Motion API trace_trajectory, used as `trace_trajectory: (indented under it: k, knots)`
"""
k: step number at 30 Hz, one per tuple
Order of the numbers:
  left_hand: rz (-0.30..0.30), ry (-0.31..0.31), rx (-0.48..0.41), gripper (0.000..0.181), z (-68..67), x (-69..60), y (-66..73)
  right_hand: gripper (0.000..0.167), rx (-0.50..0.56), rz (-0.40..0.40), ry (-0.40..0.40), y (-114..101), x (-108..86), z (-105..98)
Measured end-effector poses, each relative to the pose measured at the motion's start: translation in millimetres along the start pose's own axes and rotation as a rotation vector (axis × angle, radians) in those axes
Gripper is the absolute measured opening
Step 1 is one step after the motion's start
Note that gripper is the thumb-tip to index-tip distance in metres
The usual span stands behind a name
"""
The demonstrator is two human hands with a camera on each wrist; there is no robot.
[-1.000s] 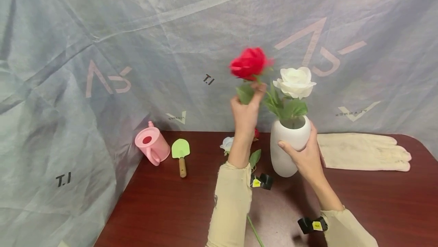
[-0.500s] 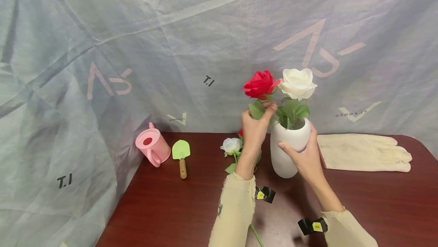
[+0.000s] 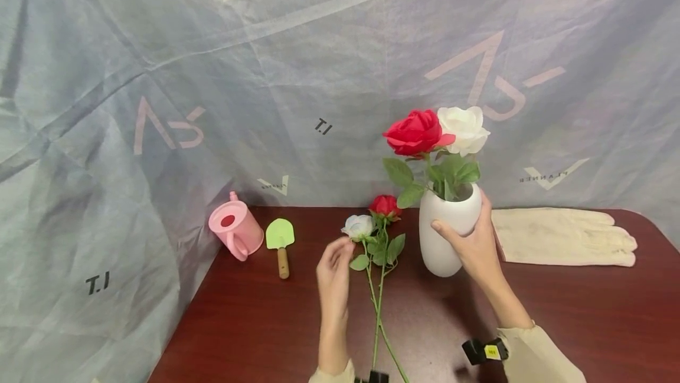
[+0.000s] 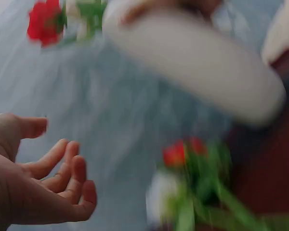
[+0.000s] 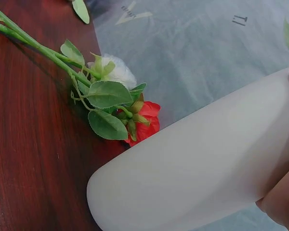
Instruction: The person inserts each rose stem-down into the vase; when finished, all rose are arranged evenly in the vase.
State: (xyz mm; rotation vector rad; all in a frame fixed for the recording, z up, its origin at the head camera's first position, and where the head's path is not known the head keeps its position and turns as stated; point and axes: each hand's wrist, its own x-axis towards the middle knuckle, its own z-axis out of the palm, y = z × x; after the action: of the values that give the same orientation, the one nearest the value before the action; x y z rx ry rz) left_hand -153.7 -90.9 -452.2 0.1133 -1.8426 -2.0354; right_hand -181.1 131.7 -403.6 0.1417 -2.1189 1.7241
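My right hand (image 3: 474,246) grips the white vase (image 3: 442,235) round its side, the thumb on its front. A red rose (image 3: 417,133) and a white rose (image 3: 463,130) stand in the vase, their leaves spreading over its rim. My left hand (image 3: 334,274) holds nothing, with loosely bent fingers, just left of a white rose (image 3: 358,227) lying on the table. A second red rose (image 3: 385,206) lies beside that one, their stems crossing. In the left wrist view the left hand (image 4: 45,178) has its thumb and fingers apart.
On the left of the table (image 3: 239,324) are a pink watering can (image 3: 236,228) and a small green trowel (image 3: 280,234) with a wooden handle. Pale gloves (image 3: 563,235) lie right of the vase. A grey sheet (image 3: 319,76) hangs behind the table.
The red rose has gone from my left hand into the vase. My left hand has let go and moved down and left to beside the lying roses. My right hand has stayed on the vase.
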Motion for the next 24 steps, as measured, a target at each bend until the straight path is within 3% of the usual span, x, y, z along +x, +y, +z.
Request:
trace_trajectory:
  k: [4,6,8,12,16,24]
  knots:
    - [-0.086,0.029,0.425,0.023,-38.9,-17.9,-27.9,0.091,0.003,-0.005,-0.005,-1,0.5,4]
    - [-0.093,0.011,0.594,0.023,-46.9,-21.8,-36.1,0.091,0.001,-0.006,0.004,1,0.6,4]
    - [-0.076,-0.029,0.69,0.026,-47.1,-23.1,-41.8,0.092,-0.004,0.0,0.027,5,0.9,3]
    - [-0.081,-0.092,0.746,0.025,-34.4,-27.1,-51.4,0.095,-0.021,0.019,0.038,21,3.8,0]
    - [-0.065,-0.111,0.844,0.026,-19.6,-33.8,-59.5,0.096,-0.025,0.023,0.025,34,5.4,-1]
    - [-0.037,-0.14,0.897,0.032,4.6,-39.1,-68.1,0.096,-0.01,0.023,0.024,35,5.7,-1]
